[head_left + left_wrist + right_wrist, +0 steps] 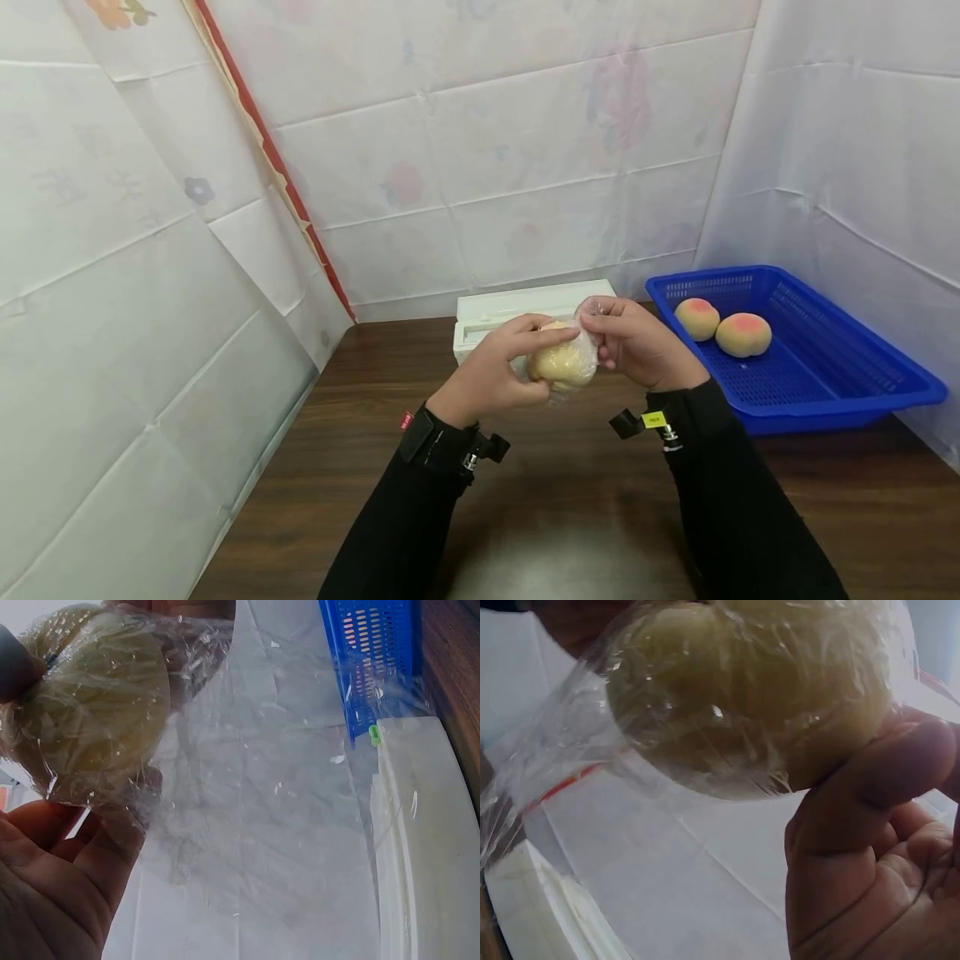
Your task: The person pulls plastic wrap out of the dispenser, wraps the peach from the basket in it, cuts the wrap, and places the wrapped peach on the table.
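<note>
A pale yellow peach (561, 360) in clear cling film (247, 802) is held up between both hands in the head view. My left hand (502, 367) grips it from the left, thumb below and fingers on top. With thumb and fingertips, my right hand (633, 342) pinches a gathered bit of film at its right side. In the left wrist view a loose sheet of film spreads away from the peach toward the right. The right wrist view shows film stretched tight over the peach (742, 705), with the right thumb (885, 765) against its lower side.
Behind the hands, a long white cling film dispenser (536, 298) stands on the dark wooden table (360, 467). To the right is a blue plastic basket (832, 400) with two peaches (742, 335) in it. White sheeting (480, 167) hangs at the back and both sides.
</note>
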`<act>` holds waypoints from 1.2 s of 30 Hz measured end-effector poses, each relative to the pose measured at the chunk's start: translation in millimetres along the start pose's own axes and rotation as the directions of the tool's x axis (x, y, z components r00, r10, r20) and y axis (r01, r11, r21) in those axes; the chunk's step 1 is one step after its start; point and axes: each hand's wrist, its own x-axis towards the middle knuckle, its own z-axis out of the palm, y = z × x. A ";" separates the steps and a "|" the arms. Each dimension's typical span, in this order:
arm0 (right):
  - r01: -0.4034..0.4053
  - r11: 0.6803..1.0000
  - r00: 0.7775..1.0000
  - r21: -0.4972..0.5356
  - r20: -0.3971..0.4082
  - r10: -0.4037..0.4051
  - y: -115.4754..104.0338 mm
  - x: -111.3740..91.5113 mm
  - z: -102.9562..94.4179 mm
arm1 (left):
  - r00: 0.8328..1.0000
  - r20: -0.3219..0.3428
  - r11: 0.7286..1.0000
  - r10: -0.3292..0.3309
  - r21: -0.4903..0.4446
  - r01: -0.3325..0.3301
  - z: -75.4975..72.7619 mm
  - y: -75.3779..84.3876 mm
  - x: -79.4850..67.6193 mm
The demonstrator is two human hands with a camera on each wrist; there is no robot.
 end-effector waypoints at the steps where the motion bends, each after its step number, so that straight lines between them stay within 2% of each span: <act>1: -0.001 1.000 0.999 0.029 0.034 0.000 0.0 -0.2 -0.6 | 1.000 0.005 1.000 0.002 -0.018 -0.002 -0.1 0.2 -0.1; 4: -0.005 0.992 0.992 0.122 0.129 -0.010 -0.2 -0.1 -1.8 | 1.000 0.012 0.999 0.003 -0.054 -0.002 -0.3 0.3 -0.6; 7: -0.007 0.987 0.990 0.159 0.142 -0.016 -1.0 0.1 -0.7 | 1.000 0.009 0.998 -0.005 -0.069 0.005 -1.0 0.7 -1.6; 13: -0.013 1.000 0.999 0.028 -0.041 0.014 -0.8 4.1 8.7 | 1.000 -0.017 0.996 -0.006 -0.090 0.004 -3.3 0.3 -2.8; 16: 0.002 0.999 0.994 0.049 -0.109 0.004 2.2 8.9 13.9 | 1.000 -0.017 0.996 -0.009 -0.094 0.008 -4.5 0.7 -2.9; 19: 0.054 0.999 0.973 -0.002 -0.225 -0.053 4.6 11.8 19.1 | 0.999 -0.022 0.996 -0.030 -0.080 0.029 -4.7 -0.1 -3.7; 21: 0.078 0.986 0.938 -0.144 -0.325 -0.122 4.3 11.7 22.8 | 0.998 -0.041 0.997 -0.050 -0.063 0.048 -4.5 -1.6 -4.5; 23: 0.083 0.940 0.884 -0.331 -0.411 -0.223 2.1 10.1 26.5 | 0.995 -0.067 0.997 -0.072 -0.047 0.069 -4.8 -3.1 -5.0; 25: 0.085 0.881 0.823 -0.465 -0.465 -0.325 -1.2 7.1 30.6 | 0.992 -0.093 0.996 -0.091 -0.029 0.089 -5.6 -5.2 -5.2; 27: 0.110 0.808 0.762 -0.578 -0.473 -0.442 -5.0 3.3 34.8 | 0.988 -0.114 0.995 -0.104 -0.018 0.103 -7.0 -6.9 -5.3; 29: 0.166 0.735 0.729 -0.658 -0.419 -0.541 -8.6 -0.5 38.7 | 0.984 -0.131 0.993 -0.117 -0.008 0.117 -8.4 -8.8 -5.6; 30: 0.192 0.689 0.724 -0.699 -0.373 -0.581 -10.1 -2.1 40.7 | 0.983 -0.137 0.992 -0.125 -0.008 0.125 -9.1 -9.5 -6.0; 32: 0.226 0.572 0.739 -0.788 -0.244 -0.627 -12.5 -3.9 43.9 | 0.978 -0.144 0.989 -0.149 -0.017 0.148 -9.9 -10.3 -6.7; 33: 0.238 0.517 0.758 -0.822 -0.175 -0.629 -13.2 -4.3 45.5 | 0.976 -0.147 0.987 -0.163 -0.021 0.162 -10.0 -10.8 -7.1; 34: 0.252 0.474 0.780 -0.844 -0.112 -0.615 -13.1 -4.3 46.5 | 0.973 -0.147 0.984 -0.178 -0.026 0.176 -10.1 -10.9 -7.4; 35: 0.252 0.434 0.803 -0.865 -0.063 -0.592 -12.9 -4.2 47.8 | 0.971 -0.146 0.981 -0.192 -0.037 0.189 -10.0 -10.8 -7.6; 36: 0.250 0.410 0.826 -0.877 -0.027 -0.563 -12.5 -3.7 48.7 | 0.968 -0.144 0.979 -0.205 -0.045 0.201 -9.8 -10.8 -7.7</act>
